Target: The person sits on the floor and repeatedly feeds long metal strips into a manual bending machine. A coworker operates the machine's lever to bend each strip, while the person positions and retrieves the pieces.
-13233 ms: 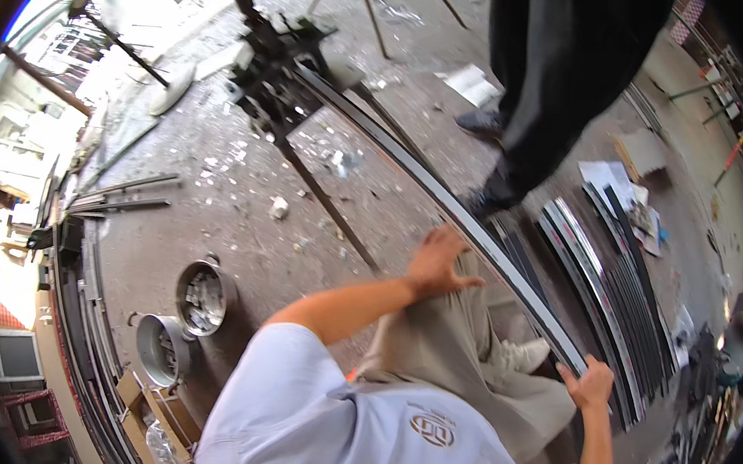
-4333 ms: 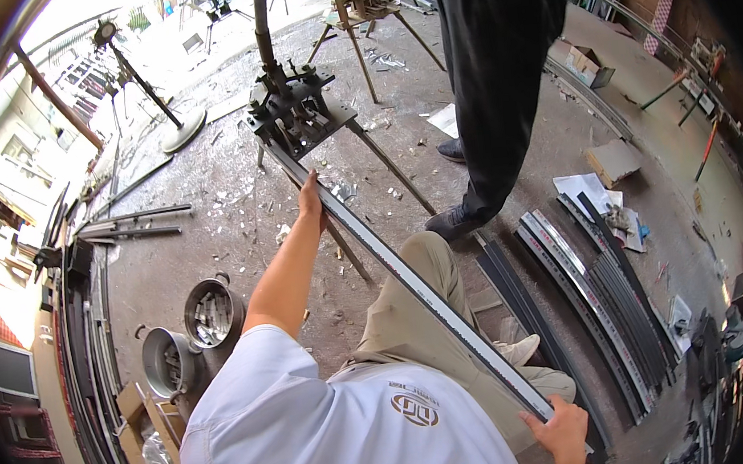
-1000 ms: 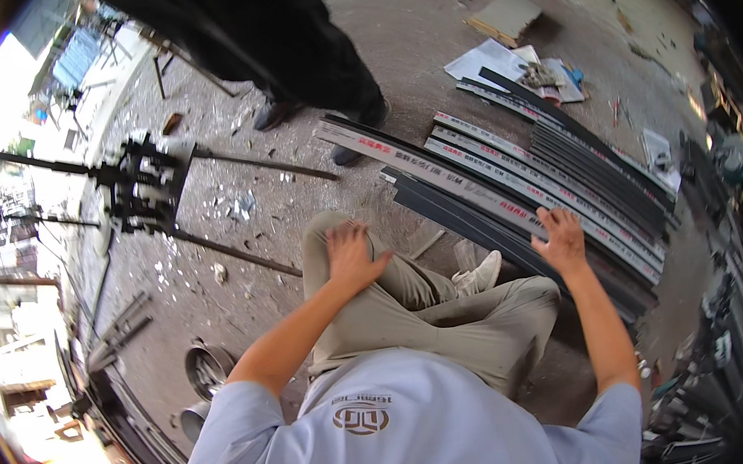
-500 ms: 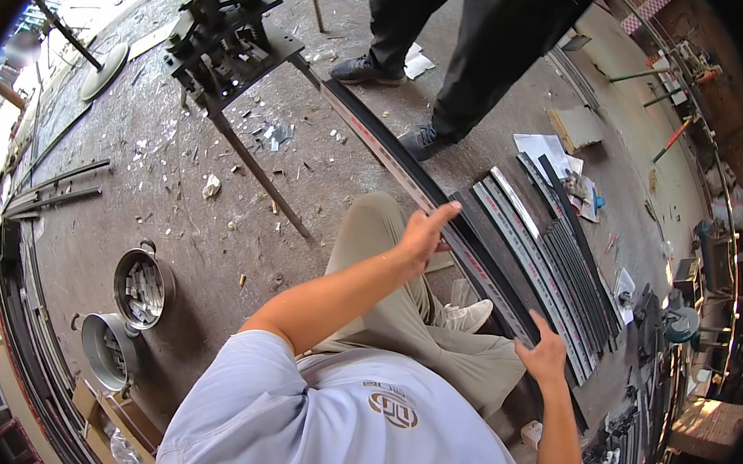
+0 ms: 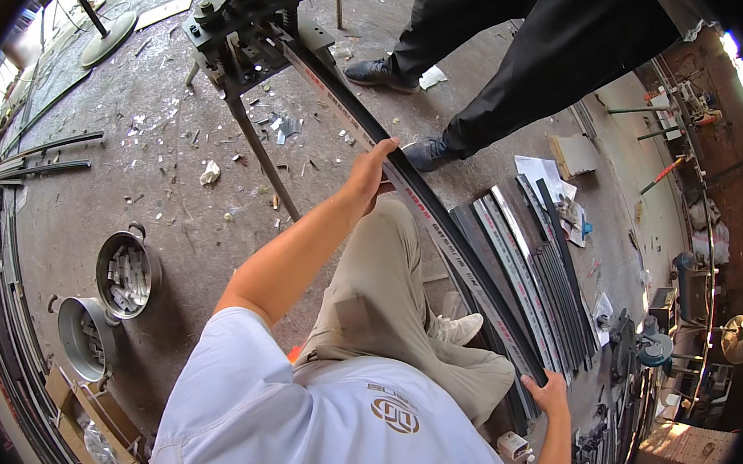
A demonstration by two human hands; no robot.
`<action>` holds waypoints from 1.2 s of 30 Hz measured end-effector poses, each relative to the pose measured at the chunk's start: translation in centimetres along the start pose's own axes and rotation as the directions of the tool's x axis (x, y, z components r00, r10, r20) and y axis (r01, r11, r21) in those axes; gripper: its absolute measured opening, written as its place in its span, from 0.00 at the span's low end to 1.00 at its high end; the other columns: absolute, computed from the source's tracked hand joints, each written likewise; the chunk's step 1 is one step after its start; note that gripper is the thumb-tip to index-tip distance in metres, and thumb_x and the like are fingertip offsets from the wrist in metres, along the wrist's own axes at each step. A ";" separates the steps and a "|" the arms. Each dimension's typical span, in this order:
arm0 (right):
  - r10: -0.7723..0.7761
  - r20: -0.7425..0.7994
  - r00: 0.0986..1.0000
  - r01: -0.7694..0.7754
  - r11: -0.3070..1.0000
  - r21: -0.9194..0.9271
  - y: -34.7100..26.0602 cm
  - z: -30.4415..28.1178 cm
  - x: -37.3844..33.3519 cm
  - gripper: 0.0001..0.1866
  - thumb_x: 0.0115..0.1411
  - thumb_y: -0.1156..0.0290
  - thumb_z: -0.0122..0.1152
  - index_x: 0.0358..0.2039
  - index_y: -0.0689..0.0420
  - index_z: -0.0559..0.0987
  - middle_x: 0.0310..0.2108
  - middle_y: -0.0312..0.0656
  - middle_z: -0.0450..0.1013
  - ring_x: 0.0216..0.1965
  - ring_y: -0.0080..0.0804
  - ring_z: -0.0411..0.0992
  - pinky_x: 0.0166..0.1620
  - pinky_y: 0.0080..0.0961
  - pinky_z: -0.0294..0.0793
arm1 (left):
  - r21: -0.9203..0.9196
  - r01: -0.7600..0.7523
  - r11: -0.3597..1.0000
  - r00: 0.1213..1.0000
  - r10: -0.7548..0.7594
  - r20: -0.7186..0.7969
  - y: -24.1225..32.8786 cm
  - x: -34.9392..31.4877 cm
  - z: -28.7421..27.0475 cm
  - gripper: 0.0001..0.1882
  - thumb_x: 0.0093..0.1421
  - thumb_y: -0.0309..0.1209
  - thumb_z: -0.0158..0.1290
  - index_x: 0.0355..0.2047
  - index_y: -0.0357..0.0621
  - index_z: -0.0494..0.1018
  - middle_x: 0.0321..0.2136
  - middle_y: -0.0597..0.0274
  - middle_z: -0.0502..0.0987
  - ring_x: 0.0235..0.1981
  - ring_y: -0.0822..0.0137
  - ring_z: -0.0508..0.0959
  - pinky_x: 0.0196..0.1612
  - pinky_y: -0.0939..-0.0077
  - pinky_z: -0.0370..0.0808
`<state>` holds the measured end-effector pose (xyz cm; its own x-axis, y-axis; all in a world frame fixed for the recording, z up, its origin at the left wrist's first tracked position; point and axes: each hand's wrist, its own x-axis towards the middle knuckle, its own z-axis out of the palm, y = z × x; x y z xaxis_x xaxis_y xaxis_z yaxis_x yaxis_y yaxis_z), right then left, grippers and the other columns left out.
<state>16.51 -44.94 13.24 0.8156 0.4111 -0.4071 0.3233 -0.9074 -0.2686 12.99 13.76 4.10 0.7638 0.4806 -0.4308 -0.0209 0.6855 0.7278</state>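
A long black metal profile [image 5: 431, 219] with a pale printed film along one side slants across the view. My left hand [image 5: 372, 175] is closed around it near its middle. At its near end, by my knee, my right hand [image 5: 545, 391] grips it. The profile's far end reaches into a dark metal punching press [image 5: 255, 30] on legs; where exactly it sits inside is hidden by the press's plates. Several similar profiles [image 5: 528, 279] lie side by side on the floor, to the right of the one I hold.
Another person in dark trousers [image 5: 525, 56] stands just beyond the profile. Two metal pots [image 5: 154, 269] with short cut pieces stand at left. More long bars [image 5: 42, 158] lie at far left. A small white box [image 5: 512, 445] is near my right forearm. Scraps litter the floor.
The profile has moved forward and away, so its far end is now within the press. Both hands still hold it; my left hand has gone farther up and left.
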 end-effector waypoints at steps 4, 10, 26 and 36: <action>-0.016 -0.042 0.999 0.012 0.995 -0.094 2.6 1.3 -0.4 0.23 0.55 0.50 0.75 0.35 0.59 0.87 0.27 0.53 0.80 0.29 0.52 0.79 0.37 0.42 0.76 | 0.004 -0.009 1.000 1.000 0.009 0.002 -0.1 -0.1 -0.2 0.26 0.64 0.51 0.58 0.45 0.38 0.77 0.38 0.57 0.83 0.37 0.61 0.84 0.47 0.64 0.81; -0.047 -0.072 0.996 0.038 0.991 -0.131 1.6 1.7 -0.1 0.22 0.55 0.49 0.74 0.34 0.57 0.87 0.26 0.53 0.80 0.30 0.56 0.79 0.36 0.45 0.76 | -0.026 -0.033 0.999 0.999 0.034 0.038 -0.1 0.1 -0.8 0.26 0.63 0.51 0.58 0.45 0.38 0.77 0.38 0.57 0.83 0.37 0.61 0.84 0.47 0.62 0.82; -0.162 -0.205 0.965 0.117 0.969 -0.216 -1.4 0.8 3.6 0.30 0.52 0.42 0.73 0.24 0.61 0.80 0.24 0.58 0.76 0.31 0.63 0.76 0.35 0.52 0.72 | -0.041 -0.117 0.992 0.989 0.120 0.085 -3.9 3.2 -2.8 0.38 0.69 0.65 0.47 0.56 0.41 0.73 0.50 0.54 0.80 0.55 0.56 0.79 0.63 0.55 0.71; -0.152 -0.164 0.975 0.123 0.977 -0.177 -2.3 -2.2 3.7 0.27 0.51 0.45 0.76 0.26 0.60 0.83 0.24 0.56 0.77 0.30 0.60 0.77 0.36 0.50 0.74 | 0.846 -0.531 0.052 0.822 0.275 0.499 -12.6 -1.2 -4.1 0.38 0.63 0.64 0.55 0.59 0.45 0.73 0.67 0.51 0.66 0.72 0.46 0.59 0.74 0.51 0.54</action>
<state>19.79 -41.50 14.28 0.8244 0.5244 -0.2129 0.5005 -0.8511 -0.1581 9.68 6.83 -6.72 0.9439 0.3107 0.1122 0.1392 -0.6822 0.7177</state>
